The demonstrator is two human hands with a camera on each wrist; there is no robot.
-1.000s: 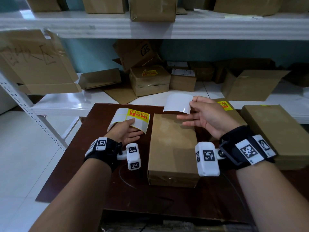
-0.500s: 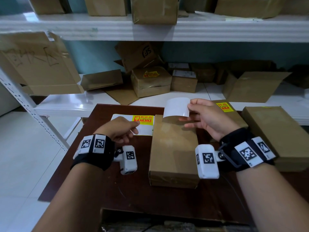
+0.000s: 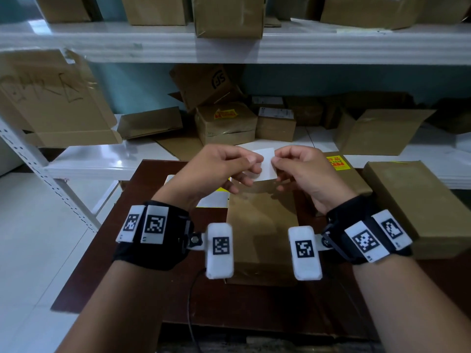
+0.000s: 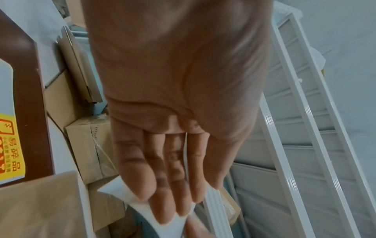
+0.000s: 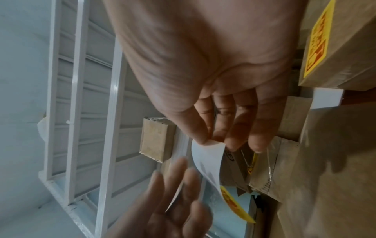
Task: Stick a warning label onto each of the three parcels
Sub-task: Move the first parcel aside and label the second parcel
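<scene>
Label (image 3: 265,164) is pinched by both hands, left hand (image 3: 211,171) and right hand (image 3: 303,171), above middle parcel (image 3: 262,225); backing peel is judged pending, with labelled parcel (image 3: 339,169) at 2 o'clock.

Label (image 3: 265,163): thin paper, white matt back, glossy yellow print w/ red. Parcels, e.g. middle one (image 3: 262,225): brown cardboard, matt, taped seams shiny. Table (image 3: 158,289): dark wood, semi-gloss. Shelf rack (image 3: 331,44): white painted metal, smooth.
</scene>
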